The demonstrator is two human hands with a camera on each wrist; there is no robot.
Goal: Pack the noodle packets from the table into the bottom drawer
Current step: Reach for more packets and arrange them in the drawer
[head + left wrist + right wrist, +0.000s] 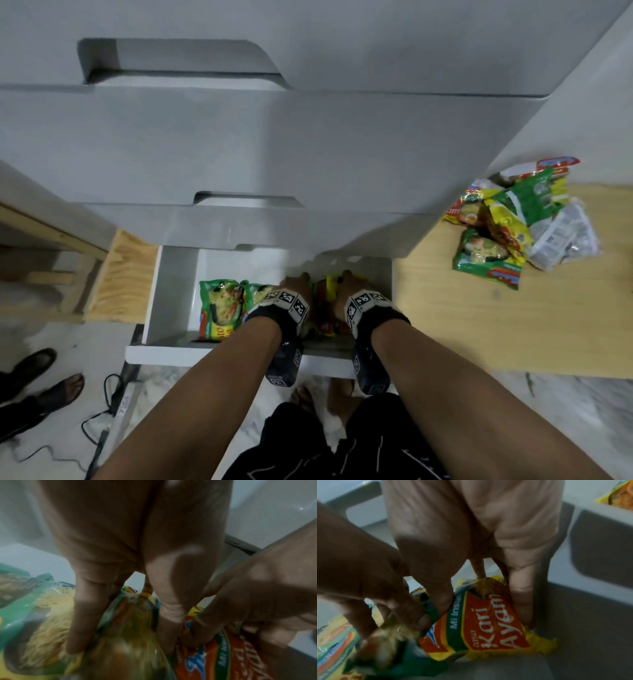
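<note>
Both hands are reaching down into the open bottom drawer point(171, 298) of the grey cabinet point(274, 144). The left hand point(294, 286) is gripping a green noodle packet point(126, 635) from above: in the left wrist view its thumb is lying on one side of the packet and the other fingers point(80, 622) are lying on the opposite side, so the packet is standing upright between them. The right hand point(351, 284) is holding an orange and yellow noodle packet point(488, 626) with the words "Kari Ayam" on it; in the right wrist view the fingers are curling around its two sides, and the packet is standing on its edge, a little tilted, near the right wall of the drawer. The two held packets are just beside each other, and the hands are almost touching. More to the left in the drawer, another green packet point(219, 308) is standing on its end, and a second green packet is leaning beside it, partly hidden behind the left wrist. On the wooden table point(479, 325) to the right of the cabinet, a loose pile of noodle packets point(513, 222) is lying: green ones, yellow ones and a white one, overlapping each other. At the lower left, on the floor, a foot in a sandal point(63, 389) is showing.
</note>
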